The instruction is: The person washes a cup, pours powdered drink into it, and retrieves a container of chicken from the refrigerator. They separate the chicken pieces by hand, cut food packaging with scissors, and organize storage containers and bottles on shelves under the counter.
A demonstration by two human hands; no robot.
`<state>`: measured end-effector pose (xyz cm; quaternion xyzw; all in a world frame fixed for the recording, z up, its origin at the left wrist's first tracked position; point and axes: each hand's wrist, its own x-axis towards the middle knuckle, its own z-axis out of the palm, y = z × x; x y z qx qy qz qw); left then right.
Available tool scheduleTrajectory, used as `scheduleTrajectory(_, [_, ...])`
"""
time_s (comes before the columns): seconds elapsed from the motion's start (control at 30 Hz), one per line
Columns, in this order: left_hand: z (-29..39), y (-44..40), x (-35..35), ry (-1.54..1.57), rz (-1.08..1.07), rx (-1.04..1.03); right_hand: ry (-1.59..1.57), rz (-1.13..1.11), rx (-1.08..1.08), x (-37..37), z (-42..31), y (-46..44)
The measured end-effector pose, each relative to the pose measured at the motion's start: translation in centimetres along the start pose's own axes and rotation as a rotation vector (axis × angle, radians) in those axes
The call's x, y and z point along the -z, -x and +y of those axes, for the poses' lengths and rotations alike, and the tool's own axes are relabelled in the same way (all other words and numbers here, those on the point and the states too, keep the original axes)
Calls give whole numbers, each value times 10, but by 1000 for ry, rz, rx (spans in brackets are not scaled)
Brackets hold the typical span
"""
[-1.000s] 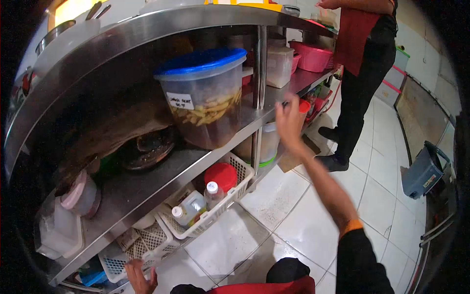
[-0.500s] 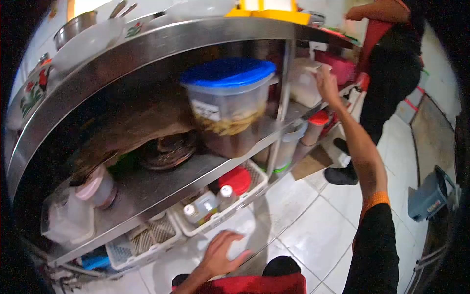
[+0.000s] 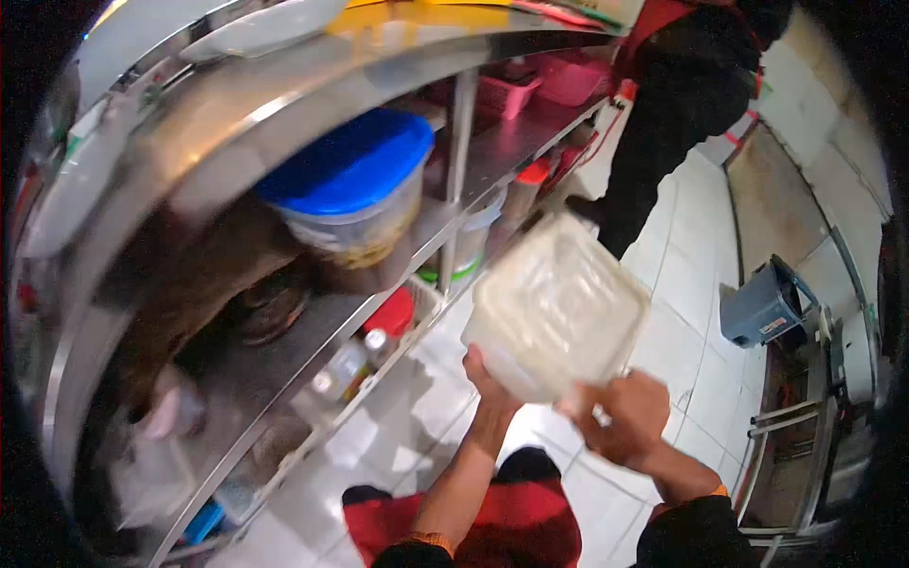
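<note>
A square, whitish lidded container (image 3: 559, 303) is off the shelf, tilted in front of me over the floor. My left hand (image 3: 490, 383) grips its lower left side; the fingers beneath it are hidden. At its near right corner my right hand (image 3: 620, 415) is closed on the edge, slightly blurred. To the left, a clear tub with a blue lid (image 3: 350, 166) stands on the metal shelf (image 3: 312, 364).
White baskets (image 3: 355, 402) with bottles and a red lid (image 3: 390, 312) sit below the shelf. Pink baskets (image 3: 511, 95) are farther back. Another person (image 3: 663, 123) stands beyond the container. A grey bin (image 3: 760, 305) is at right on the tiled floor (image 3: 668, 317).
The whitish container has come off the shelf toward me, out over the floor. My left hand has risen to hold it, and my right hand has moved back with it. The view has shifted.
</note>
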<state>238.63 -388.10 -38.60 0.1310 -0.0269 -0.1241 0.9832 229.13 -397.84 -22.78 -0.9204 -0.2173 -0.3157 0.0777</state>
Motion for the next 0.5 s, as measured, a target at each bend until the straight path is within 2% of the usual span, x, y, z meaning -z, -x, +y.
scheduleTrajectory(0.03, [18, 26, -9, -41, 76, 0, -146, 34, 51, 27, -24, -15])
scheduleTrajectory(0.07, [35, 57, -15, -74, 164, -2, -332, -27, 32, 58, -41, -26])
scheduleTrajectory(0.13, [83, 123, -65, -97, 235, -20, -499, -116, -21, 126, -74, -66])
scheduleTrajectory(0.2, [146, 171, -143, -77, 170, -99, -648, -128, -24, 180, -107, -110])
scheduleTrajectory(0.27, [188, 229, -179, -75, 182, -163, -697, -196, -14, 238, -148, -149])
scheduleTrajectory(0.37, [251, 314, -230, -150, 213, -269, -685, -288, 232, 308, -207, -220])
scheduleTrajectory(0.5, [324, 452, -301, -135, 186, -456, -808, -463, 495, 377, -335, -264])
